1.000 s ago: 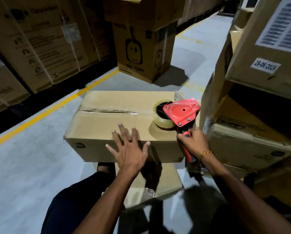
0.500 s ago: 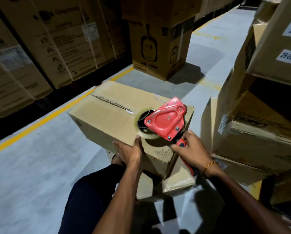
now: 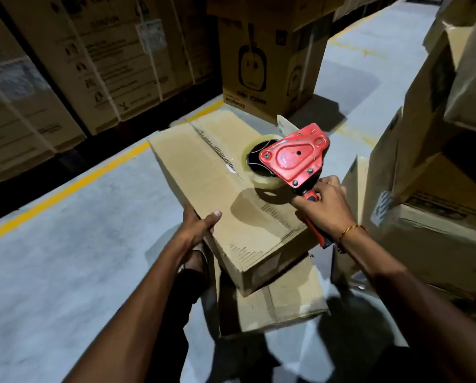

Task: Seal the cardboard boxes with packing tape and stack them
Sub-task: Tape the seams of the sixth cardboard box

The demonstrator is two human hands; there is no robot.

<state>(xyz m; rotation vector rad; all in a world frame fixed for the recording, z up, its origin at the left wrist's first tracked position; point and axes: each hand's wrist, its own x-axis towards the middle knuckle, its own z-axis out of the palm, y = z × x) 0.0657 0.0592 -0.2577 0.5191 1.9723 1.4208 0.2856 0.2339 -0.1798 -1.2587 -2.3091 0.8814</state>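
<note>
The grey floor (image 3: 65, 272) carries a yellow line (image 3: 65, 189); behind the line stand big cartons (image 3: 115, 64).

Warehouse: stacked printed cartons (image 3: 98, 59) along a grey concrete floor (image 3: 65, 258) marked with a yellow line (image 3: 65, 189).

1. One head-worn camera, wide-angle, looking forward and steeply down over both forearms.
2. It sits close above a box (image 3: 220, 189), with floor (image 3: 65, 258) and stacked cartons (image 3: 438, 175) around.
</note>
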